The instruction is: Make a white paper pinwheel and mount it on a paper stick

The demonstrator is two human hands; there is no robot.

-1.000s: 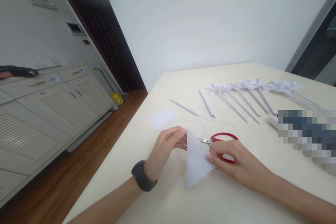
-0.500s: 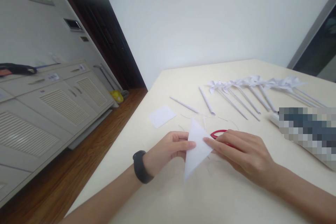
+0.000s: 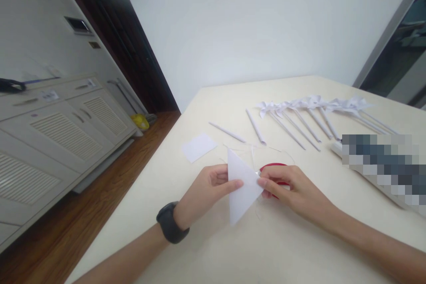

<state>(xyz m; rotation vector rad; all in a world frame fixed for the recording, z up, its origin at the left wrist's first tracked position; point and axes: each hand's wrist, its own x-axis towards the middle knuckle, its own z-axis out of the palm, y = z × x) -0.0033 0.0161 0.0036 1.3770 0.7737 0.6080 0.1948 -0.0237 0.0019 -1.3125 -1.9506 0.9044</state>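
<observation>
A white sheet of paper folded into a triangle (image 3: pixel 244 188) is held up above the table between both hands. My left hand (image 3: pixel 213 186), with a dark band on the wrist, pinches its long left side, thumb on the near face. My right hand (image 3: pixel 289 186) pinches the right corner between thumb and fingers. Just behind the right hand lie scissors with red handles (image 3: pixel 276 165), partly covered by its fingers. Thin pale wires or threads (image 3: pixel 282 150) curl on the table behind the paper.
A flat white paper piece (image 3: pixel 199 147) lies at left on the cream table (image 3: pixel 226 102). Two rolled paper sticks (image 3: pixel 255 126) lie beyond. Several paper pinwheels on sticks (image 3: pixel 289 131) rest in a row at the back right. A blurred-out object (image 3: pixel 379 168) lies at right.
My right hand has shifted its grip to the tip of the paper's right corner, its fingers now more curled. The triangle has turned slightly. The whole view has shifted a little.
</observation>
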